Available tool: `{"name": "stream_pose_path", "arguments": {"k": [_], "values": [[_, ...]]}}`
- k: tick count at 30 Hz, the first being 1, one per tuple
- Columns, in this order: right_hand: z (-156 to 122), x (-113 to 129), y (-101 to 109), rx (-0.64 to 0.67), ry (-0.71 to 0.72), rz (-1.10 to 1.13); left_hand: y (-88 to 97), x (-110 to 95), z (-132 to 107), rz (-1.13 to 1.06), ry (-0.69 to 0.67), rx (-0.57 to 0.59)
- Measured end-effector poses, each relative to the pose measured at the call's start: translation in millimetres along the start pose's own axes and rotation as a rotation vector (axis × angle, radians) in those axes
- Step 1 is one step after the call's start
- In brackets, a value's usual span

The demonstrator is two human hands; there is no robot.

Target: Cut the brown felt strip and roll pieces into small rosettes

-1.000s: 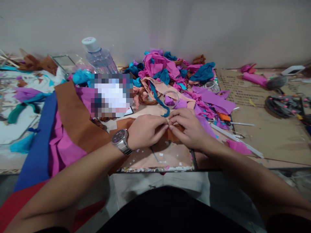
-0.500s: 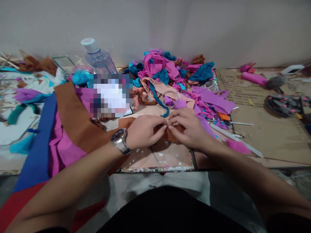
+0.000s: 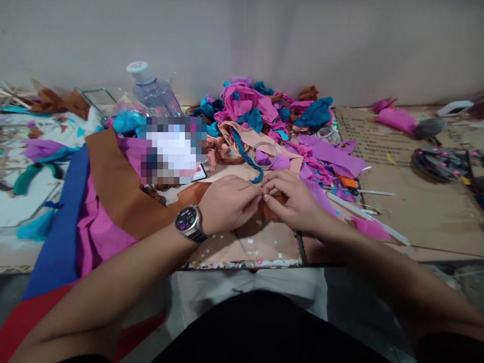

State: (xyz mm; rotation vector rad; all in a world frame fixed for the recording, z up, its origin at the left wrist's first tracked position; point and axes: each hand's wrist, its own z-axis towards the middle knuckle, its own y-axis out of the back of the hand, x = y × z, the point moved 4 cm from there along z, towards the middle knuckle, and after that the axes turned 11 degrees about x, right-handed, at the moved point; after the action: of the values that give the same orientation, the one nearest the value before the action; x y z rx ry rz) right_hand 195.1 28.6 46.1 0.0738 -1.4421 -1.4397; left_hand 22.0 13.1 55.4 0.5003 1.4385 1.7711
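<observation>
My left hand and my right hand meet fingertip to fingertip over a peach sheet at the table's near edge. Both hands pinch a small piece of brown crepe paper, mostly hidden under the fingers. A wristwatch sits on my left wrist. Just beyond the hands lie a clear tape ring and a twisted teal strip.
A heap of pink, purple and teal crepe scraps fills the back. A water bottle stands back left. Brown, magenta and blue sheets drape off the left. Cardboard with scissors and black wire lies right.
My left wrist has rolled slightly, turning the watch face toward me. The fingertips have shifted a little on the brown paper; nothing else has moved.
</observation>
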Motion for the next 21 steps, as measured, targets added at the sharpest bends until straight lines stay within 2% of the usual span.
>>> {"name": "stream_pose_path", "arguments": {"k": [12,21], "values": [[0.8,-0.8,-2.1,-0.002,-0.002,-0.065,-4.1,3.4,-2.0,-0.054,-0.007,-0.01],[-1.4,5.1,5.8,-0.041,0.048,-0.124,-2.3,6.2,-2.3,-0.111,0.029,0.025]]}}
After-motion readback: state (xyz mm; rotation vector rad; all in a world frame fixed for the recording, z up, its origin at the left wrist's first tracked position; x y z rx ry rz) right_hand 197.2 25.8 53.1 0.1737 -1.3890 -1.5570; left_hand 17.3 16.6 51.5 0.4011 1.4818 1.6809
